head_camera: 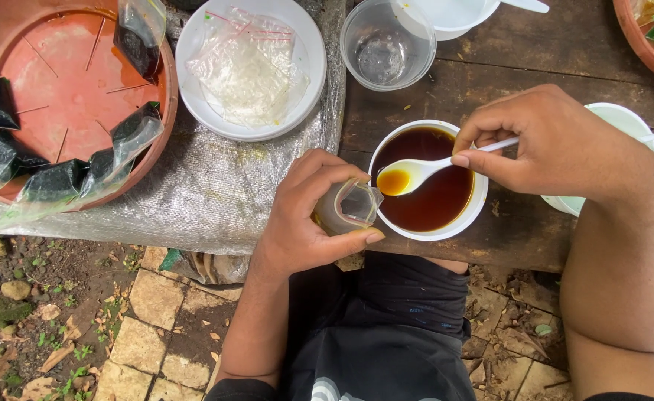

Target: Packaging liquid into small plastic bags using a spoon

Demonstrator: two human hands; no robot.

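Observation:
My left hand (308,212) grips a small clear plastic bag (347,208), held open at its mouth just left of a white bowl (386,142) of dark brown liquid. My right hand (557,141) pinches the handle of a white plastic spoon (408,175). The spoon's bowl holds amber-brown liquid and hovers over the white bowl's left side, close to the bag's mouth. The bowl sits on a dark wooden table (535,67).
A white plate (193,96) of empty clear bags lies at the back. A brown round tray (74,82) at left holds filled dark bags. A clear cup (386,44), a white tub (446,18), another white cup (624,119) and a brown tray (639,41) stand nearby.

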